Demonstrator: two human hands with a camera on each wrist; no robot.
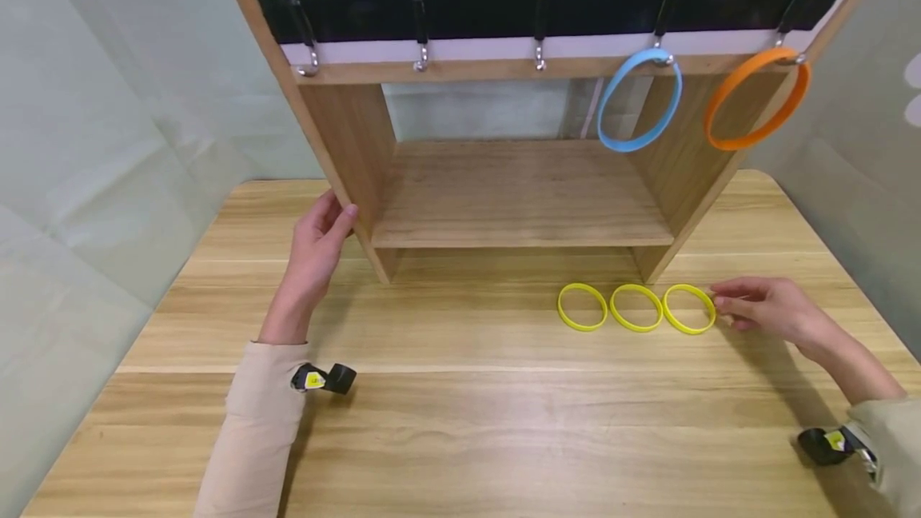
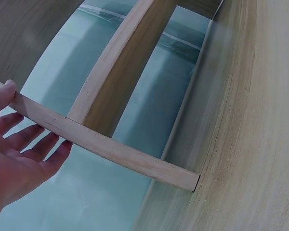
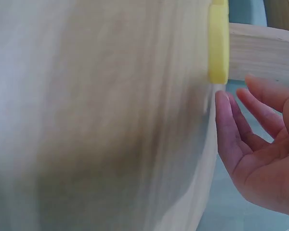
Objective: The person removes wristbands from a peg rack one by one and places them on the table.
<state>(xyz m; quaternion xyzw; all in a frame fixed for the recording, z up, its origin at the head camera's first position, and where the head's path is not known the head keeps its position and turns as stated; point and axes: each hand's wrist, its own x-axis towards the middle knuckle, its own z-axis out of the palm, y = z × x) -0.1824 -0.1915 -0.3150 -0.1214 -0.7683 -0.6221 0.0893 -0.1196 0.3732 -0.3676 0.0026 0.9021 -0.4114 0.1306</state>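
With its thumb on the front edge and its fingers behind, my left hand grips the left side panel of a wooden shelf; the left wrist view shows the same hold. Three thin yellow wristbands lie in a row on the table before the shelf's right side: a left one, a middle one and a right one. Beside the right band is my right hand, fingers extended. In the right wrist view a small gap separates its fingertips from the yellow wristband.
Metal hooks line the white and black strip atop the shelf. A blue wristband and an orange wristband hang from the two rightmost hooks. The shelf stands at the back of the wooden table.
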